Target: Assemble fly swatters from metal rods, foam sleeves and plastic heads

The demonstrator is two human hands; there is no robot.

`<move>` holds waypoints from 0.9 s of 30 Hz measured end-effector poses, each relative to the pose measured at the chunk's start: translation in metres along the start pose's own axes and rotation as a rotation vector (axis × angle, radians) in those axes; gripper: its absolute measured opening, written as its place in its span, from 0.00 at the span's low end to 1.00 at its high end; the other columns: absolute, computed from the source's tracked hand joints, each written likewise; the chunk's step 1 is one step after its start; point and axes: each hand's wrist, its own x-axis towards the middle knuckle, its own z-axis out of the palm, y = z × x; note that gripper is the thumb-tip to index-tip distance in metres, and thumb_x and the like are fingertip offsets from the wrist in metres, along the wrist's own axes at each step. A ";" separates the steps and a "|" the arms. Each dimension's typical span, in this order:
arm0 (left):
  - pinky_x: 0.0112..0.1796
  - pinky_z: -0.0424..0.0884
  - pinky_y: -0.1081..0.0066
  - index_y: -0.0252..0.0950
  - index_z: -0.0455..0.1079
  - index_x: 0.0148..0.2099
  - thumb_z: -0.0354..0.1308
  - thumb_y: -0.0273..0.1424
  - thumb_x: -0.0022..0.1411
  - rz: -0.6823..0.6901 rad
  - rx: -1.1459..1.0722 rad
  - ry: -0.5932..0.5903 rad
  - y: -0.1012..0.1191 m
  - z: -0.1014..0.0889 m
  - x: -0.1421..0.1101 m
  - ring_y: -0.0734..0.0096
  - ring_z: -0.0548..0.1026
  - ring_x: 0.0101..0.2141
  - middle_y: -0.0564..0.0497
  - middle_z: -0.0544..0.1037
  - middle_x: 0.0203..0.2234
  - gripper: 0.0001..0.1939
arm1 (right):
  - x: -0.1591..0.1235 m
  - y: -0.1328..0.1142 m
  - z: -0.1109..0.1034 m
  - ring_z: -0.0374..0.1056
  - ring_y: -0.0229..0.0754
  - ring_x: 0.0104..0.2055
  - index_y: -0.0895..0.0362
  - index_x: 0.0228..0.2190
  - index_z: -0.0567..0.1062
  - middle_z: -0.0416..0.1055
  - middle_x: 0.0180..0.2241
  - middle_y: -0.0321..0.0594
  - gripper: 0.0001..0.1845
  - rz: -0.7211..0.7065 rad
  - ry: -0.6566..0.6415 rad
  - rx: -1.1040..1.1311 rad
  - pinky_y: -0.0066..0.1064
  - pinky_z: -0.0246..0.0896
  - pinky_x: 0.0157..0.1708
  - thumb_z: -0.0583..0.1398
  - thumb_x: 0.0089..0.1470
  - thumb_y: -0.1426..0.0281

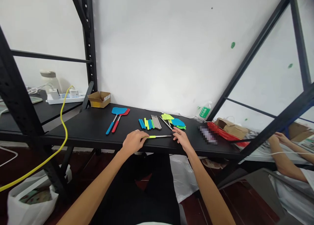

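My left hand (134, 141) is closed on the end of a yellow-green handle (152, 136), from which a thin metal rod (163, 136) points right along the table's front edge. At the rod's far tip is my right hand (182, 138), its fingers apart and holding nothing that I can see. Just behind lie several blue, yellow and green handles (148, 124) and a row of metal rods (156, 122). Yellow, blue and green flat paddle heads (178, 122) are piled behind my right hand. A blue fly swatter (119, 111) and a red fly swatter (116, 125) rest to the left.
On the black table (80, 128) a small cardboard box (99, 99) stands at the back left. A plastic bottle (204, 112) and a red bag (223, 131) are at the right. Black shelf posts (88, 38) frame both sides. A yellow cable (64, 127) hangs left. Another person's arms (282, 153) show at far right.
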 end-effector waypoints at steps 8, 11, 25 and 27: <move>0.39 0.70 0.67 0.45 0.78 0.45 0.48 0.31 0.68 -0.002 -0.021 0.016 -0.001 0.001 -0.001 0.64 0.76 0.43 0.56 0.83 0.42 0.16 | 0.051 -0.023 0.016 0.71 0.34 0.24 0.57 0.53 0.71 0.74 0.44 0.46 0.29 0.108 0.027 0.350 0.20 0.51 0.13 0.63 0.48 0.71; 0.39 0.70 0.68 0.45 0.78 0.45 0.48 0.32 0.68 -0.002 -0.026 0.028 -0.001 0.002 -0.002 0.64 0.76 0.43 0.55 0.83 0.42 0.16 | 0.070 -0.033 0.026 0.71 0.34 0.24 0.57 0.49 0.70 0.73 0.37 0.41 0.23 0.228 0.035 0.466 0.20 0.54 0.14 0.61 0.49 0.75; 0.40 0.70 0.67 0.47 0.79 0.44 0.48 0.33 0.67 0.007 -0.081 0.054 -0.004 0.004 -0.001 0.64 0.76 0.41 0.54 0.83 0.39 0.17 | 0.111 -0.045 0.045 0.66 0.35 0.22 0.55 0.36 0.62 0.68 0.28 0.39 0.09 0.412 0.014 0.503 0.19 0.55 0.11 0.56 0.51 0.74; 0.39 0.70 0.67 0.47 0.79 0.44 0.47 0.32 0.68 0.009 -0.073 0.049 -0.004 0.005 -0.001 0.63 0.76 0.41 0.54 0.83 0.40 0.17 | 0.116 -0.044 0.049 0.66 0.35 0.22 0.55 0.36 0.61 0.67 0.29 0.39 0.08 0.420 0.027 0.517 0.18 0.55 0.12 0.55 0.52 0.74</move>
